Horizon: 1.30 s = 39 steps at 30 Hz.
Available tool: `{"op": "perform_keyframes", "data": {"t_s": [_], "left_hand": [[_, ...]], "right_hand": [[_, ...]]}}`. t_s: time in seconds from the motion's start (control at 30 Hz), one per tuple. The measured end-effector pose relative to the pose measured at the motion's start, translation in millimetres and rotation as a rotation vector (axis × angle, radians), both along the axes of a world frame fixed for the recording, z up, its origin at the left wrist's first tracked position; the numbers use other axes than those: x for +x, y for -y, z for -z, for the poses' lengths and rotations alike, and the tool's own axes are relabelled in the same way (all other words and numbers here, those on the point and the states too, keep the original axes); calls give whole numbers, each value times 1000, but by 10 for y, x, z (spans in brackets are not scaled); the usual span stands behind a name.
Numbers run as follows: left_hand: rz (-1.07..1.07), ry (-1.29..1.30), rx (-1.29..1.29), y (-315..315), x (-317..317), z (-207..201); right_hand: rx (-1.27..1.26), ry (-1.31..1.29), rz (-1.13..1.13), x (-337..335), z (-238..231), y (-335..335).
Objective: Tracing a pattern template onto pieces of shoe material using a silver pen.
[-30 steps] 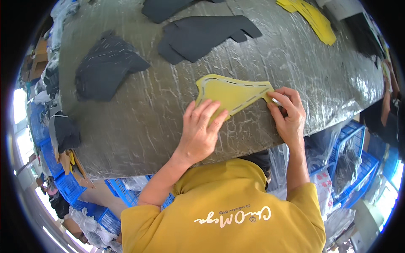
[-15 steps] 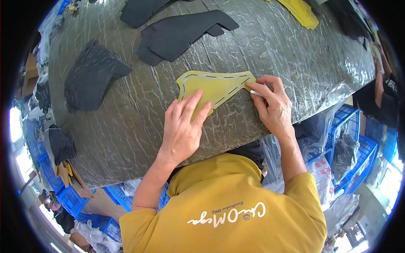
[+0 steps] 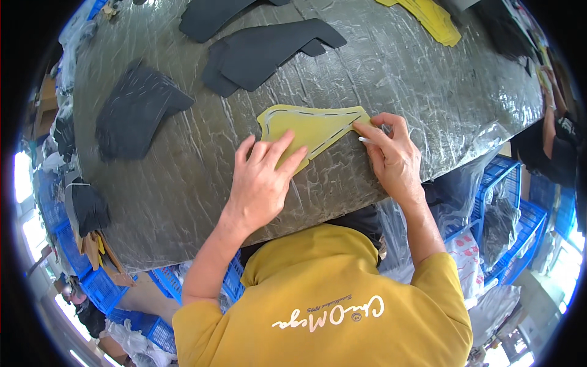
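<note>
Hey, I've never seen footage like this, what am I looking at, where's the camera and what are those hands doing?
There is no machine: a person in a yellow shirt wears a wide fisheye camera on the head, looking down, so edges bend. Their left hand lies flat on a yellow cut-out piece with dashed lines, pressing it onto a table wrapped in crinkled plastic. The right hand holds a thin pen-like tool at the piece's right tip. Dark cut pieces and more yellow pieces lie farther back. Blue crates stand below.

A flat yellow, roughly triangular template piece [image 3: 309,127] with slotted dashes along its edges lies flat on the plastic-wrapped worktop [image 3: 183,183].
</note>
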State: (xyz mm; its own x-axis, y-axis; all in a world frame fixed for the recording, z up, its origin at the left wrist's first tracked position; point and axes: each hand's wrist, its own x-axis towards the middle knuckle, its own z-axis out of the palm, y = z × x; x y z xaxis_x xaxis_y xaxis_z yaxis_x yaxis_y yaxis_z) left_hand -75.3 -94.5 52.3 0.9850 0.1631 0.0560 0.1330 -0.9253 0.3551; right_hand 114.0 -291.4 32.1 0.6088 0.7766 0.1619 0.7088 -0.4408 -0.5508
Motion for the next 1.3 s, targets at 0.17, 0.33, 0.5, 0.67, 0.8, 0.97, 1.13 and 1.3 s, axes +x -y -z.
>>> {"op": "perform_keyframes", "data": {"t_s": [0.17,0.33,0.5,0.67,0.8,0.97,1.13,1.3], "left_hand": [[130,-7,44,-208,149,-6],[176,48,-57,-239,170,46],[219,8,-10,-265,191,30],[213,-10,-41,-333,189,21],[229,7,-59,-343,215,29],[226,14,-28,-331,215,49],[224,-4,-13,-327,213,57],[216,12,-29,-312,217,49]], "right_hand": [[-13,-12,6,23,-53,-12],[-26,-23,0,28,-80,-26],[146,-44,-13,94,-200,-115],[217,-134,-109,-124,-469,-330],[215,-266,-338,-320,-345,-467],[202,-168,-426,-427,-235,-514],[242,-142,-491,-417,-274,-545],[178,-127,-434,-335,-234,-480]]}}
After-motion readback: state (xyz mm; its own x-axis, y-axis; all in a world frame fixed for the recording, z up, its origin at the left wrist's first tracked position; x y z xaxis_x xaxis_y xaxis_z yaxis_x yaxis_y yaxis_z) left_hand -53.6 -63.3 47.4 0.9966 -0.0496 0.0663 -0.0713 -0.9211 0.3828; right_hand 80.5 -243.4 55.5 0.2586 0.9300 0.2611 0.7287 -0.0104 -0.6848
